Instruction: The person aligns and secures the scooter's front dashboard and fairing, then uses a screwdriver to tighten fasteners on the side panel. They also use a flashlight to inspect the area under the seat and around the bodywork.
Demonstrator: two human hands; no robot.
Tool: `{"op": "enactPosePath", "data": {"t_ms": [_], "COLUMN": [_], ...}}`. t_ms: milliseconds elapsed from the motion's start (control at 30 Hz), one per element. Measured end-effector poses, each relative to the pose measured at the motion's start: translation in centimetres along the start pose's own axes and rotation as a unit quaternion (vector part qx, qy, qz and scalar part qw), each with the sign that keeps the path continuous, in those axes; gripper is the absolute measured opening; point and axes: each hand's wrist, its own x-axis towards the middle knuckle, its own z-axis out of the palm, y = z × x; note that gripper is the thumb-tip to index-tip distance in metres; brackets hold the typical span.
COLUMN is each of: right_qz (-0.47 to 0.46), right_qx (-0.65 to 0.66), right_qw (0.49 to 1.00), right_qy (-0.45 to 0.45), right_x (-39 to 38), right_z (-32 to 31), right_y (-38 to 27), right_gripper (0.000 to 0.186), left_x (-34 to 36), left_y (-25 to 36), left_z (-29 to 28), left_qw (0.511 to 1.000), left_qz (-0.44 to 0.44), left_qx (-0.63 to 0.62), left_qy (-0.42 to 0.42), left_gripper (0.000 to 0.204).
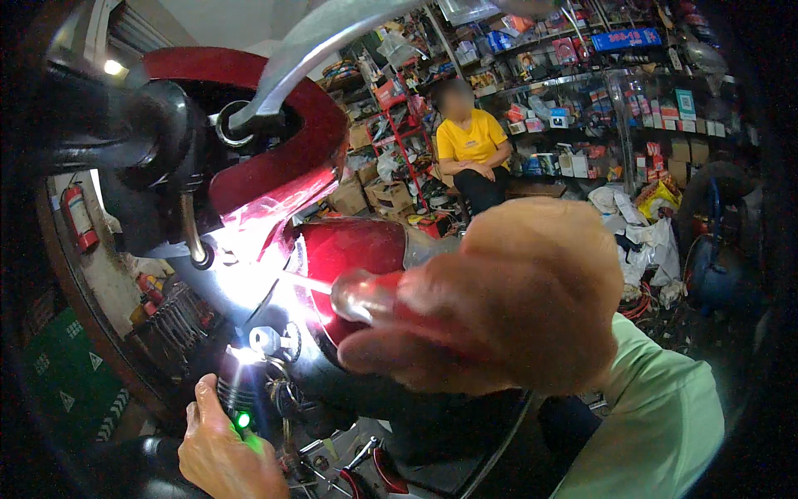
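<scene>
My left hand (226,456) is wrapped round a black flashlight (239,392) with a small green light on its side. Its beam glares white on the front of a red and black scooter or motorcycle (353,248). Close to the camera, my right hand (524,303) grips a screwdriver (356,298) by its handle, part clear and part red. The shaft points left into the glare, where its tip is washed out, so contact cannot be made out. A key (266,339) stands in the lock just above the flashlight, with other keys hanging below.
The handlebar's silver lever (312,54) crosses overhead. A person in a yellow shirt (472,140) sits beyond the machine, before shelves (582,83) of boxed parts. Several wrenches (179,324) and a fire extinguisher (80,218) are at the left, white bags (636,237) at the right.
</scene>
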Motion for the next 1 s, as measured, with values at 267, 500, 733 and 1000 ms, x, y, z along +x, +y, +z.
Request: {"op": "enactPosePath", "data": {"t_ms": [267,500,733,1000], "right_qz": [0.022,-0.010,-0.074,-0.083], "right_qx": [0.009,-0.087,-0.049,0.010], "right_qw": [0.999,0.995,0.995,0.994], "right_qy": [0.039,-0.039,0.050,0.068], "right_x": [0.2,0.9,0.1,0.3], "right_z": [0.3,-1.1,0.3,0.6], "right_y": [-0.3,-0.4,-0.2,0.0], "right_gripper": [0.047,0.042,0.054,0.039], "left_x": [-0.1,-0.4,-0.5,-0.5], "left_y": [0.6,0.1,-0.3,-0.3], "left_z": [-0.6,-1.0,-1.0,-0.2], "left_qw": [0.999,0.999,0.999,0.999], "left_qz": [-0.033,-0.023,-0.019,-0.027], "left_qx": [-0.013,-0.016,-0.013,-0.026], "left_qy": [-0.035,-0.022,-0.027,-0.032], "left_gripper": [0.034,0.036,0.036,0.040]}}
